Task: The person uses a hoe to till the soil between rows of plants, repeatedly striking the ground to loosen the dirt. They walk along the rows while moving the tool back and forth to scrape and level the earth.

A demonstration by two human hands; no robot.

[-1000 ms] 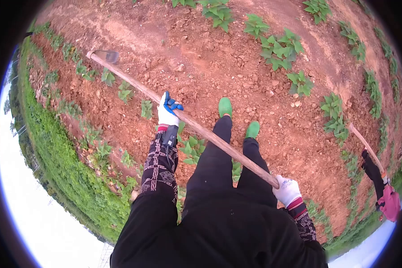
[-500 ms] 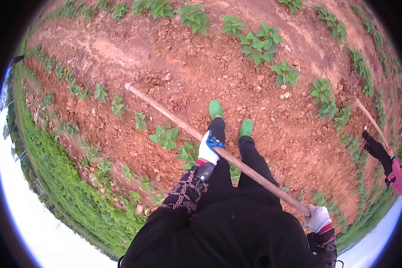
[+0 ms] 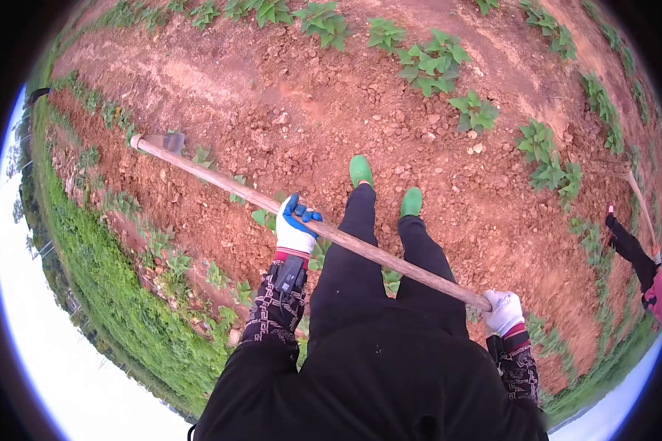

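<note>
A long-handled hoe (image 3: 382, 256) slants across my body, its wooden shaft running from lower right to upper left. My left hand (image 3: 297, 226), in a white glove with blue on the palm and fingers, is wrapped round the middle of the shaft. At the butt end, my right hand (image 3: 504, 312) grips it in a white glove. The flat metal blade (image 3: 173, 142) shows at the far upper-left end, over the reddish soil beside the row of small plants. Below the shaft's line are my dark-trousered legs and green shoes (image 3: 360, 170).
Leafy green plants (image 3: 432, 65) grow in rows across the cloddy red soil (image 3: 301, 132). Thick grass (image 3: 110, 294) borders the left side. At the right edge, another person (image 3: 658, 294) in pink and black holds a long-handled tool (image 3: 642, 202).
The hoe has swung left and its blade has come into view. My left hand has moved left with the shaft; my right hand has shifted slightly up and left. The other person's tool has lowered.
</note>
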